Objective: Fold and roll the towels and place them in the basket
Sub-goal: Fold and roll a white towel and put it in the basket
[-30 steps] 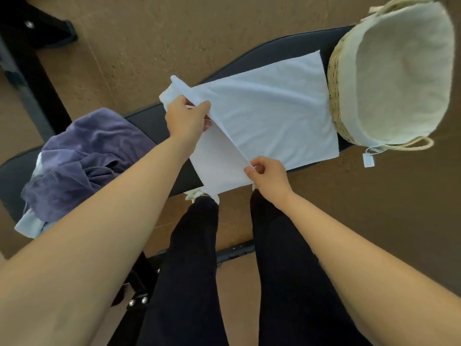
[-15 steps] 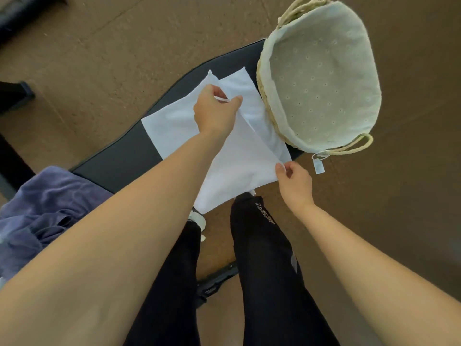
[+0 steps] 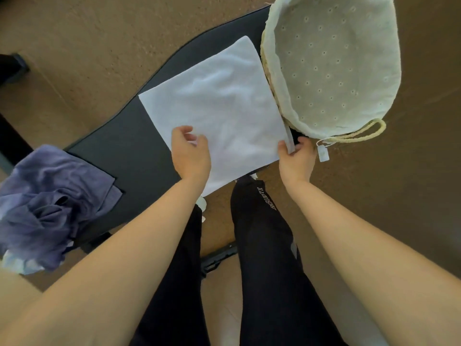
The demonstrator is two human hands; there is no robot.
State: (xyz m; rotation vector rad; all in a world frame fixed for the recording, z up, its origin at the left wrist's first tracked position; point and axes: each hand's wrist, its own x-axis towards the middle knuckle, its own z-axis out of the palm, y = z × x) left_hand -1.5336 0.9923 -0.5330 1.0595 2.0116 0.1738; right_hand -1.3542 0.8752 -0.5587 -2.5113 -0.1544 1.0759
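A white towel (image 3: 219,106) lies folded into a square on the black padded bench (image 3: 119,146), its near edge hanging over the front. My left hand (image 3: 190,156) rests on the towel's near left part with fingers loosely curled and holding nothing. My right hand (image 3: 296,158) pinches the towel's near right corner beside the basket. The woven basket (image 3: 331,63) with a pale eyelet lining stands at the bench's right end, and nothing is inside it.
A heap of purple towels (image 3: 50,203) sits on the bench's left end. A white tag (image 3: 323,153) dangles from the basket handle next to my right hand. Brown floor surrounds the bench; my legs in black trousers stand in front.
My left hand carried the towel's left edge across to the right and laid it down, leaving a square. It then let go and drew back to the near edge. My right hand kept its corner.
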